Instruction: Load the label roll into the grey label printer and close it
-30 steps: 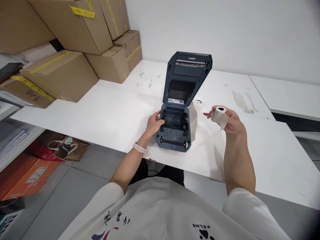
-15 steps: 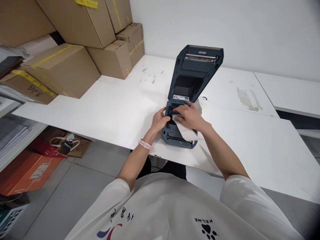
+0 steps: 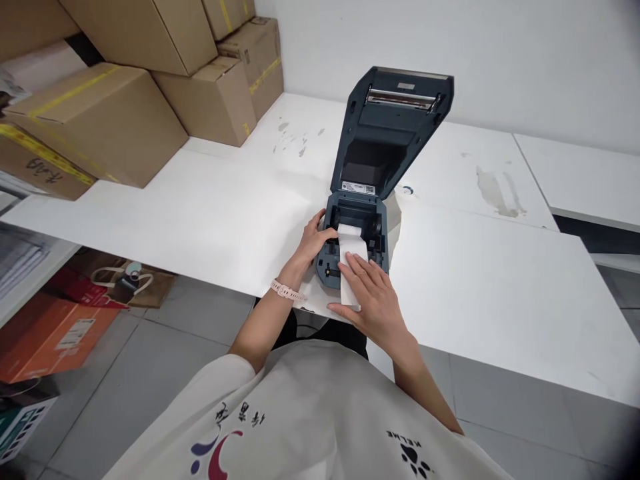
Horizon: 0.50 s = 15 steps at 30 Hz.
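A dark grey label printer [image 3: 373,220] stands on the white table [image 3: 210,213] with its lid [image 3: 390,130] tilted up and open. A white paper roll [image 3: 349,233] sits in its bay, and a strip of paper [image 3: 350,273] runs forward over the front edge. My right hand [image 3: 373,300] lies flat on that strip, fingers stretched out. My left hand [image 3: 313,243], with a pink watch at the wrist, grips the printer's left side with curled fingers.
Several taped cardboard boxes [image 3: 125,100] are stacked at the back left of the table. A second white table [image 3: 580,180] adjoins on the right. Under the table on the left lie an orange box [image 3: 50,340] and a bag [image 3: 125,283]. A white wall is behind.
My right hand brought the paper roll from the right into the printer bay, then drew the strip forward and now presses it flat. My left hand stayed on the printer's left side.
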Tool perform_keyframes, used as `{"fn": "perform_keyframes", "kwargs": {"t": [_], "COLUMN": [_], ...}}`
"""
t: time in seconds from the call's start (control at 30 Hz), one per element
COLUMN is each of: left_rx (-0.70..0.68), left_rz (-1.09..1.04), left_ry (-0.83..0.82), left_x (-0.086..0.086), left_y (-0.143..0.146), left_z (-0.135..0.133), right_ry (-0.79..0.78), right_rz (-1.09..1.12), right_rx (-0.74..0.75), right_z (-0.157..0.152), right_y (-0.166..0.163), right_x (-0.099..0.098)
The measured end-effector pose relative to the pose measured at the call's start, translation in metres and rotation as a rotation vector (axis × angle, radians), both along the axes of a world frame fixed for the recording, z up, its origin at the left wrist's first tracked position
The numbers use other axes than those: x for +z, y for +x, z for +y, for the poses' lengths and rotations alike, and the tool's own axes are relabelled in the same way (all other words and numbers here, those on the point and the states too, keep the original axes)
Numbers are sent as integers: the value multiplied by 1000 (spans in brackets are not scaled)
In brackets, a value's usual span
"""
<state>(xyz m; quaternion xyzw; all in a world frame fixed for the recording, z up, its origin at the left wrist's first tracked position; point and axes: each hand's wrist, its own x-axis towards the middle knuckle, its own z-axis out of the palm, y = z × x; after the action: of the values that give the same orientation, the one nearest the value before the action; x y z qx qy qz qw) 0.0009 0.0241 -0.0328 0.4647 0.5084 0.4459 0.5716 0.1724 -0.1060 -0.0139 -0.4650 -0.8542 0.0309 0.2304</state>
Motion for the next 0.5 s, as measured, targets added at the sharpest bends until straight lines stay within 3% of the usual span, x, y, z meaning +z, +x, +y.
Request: {"fn": "perform_keyframes", "kwargs": {"t": [0.17, 0.5], "left_rx": [-84, -135], "left_rz": [-79, -36], "left_ry": [-29, -37], "left_x": [8, -5], "left_y": [0, -2], "left_z": [0, 7], "right_ry": [13, 80], "right_rz": [-8, -18], "right_rx": [-3, -47], "right_z": [2, -1], "right_y": [-3, -16], "right_x": [2, -1]}}
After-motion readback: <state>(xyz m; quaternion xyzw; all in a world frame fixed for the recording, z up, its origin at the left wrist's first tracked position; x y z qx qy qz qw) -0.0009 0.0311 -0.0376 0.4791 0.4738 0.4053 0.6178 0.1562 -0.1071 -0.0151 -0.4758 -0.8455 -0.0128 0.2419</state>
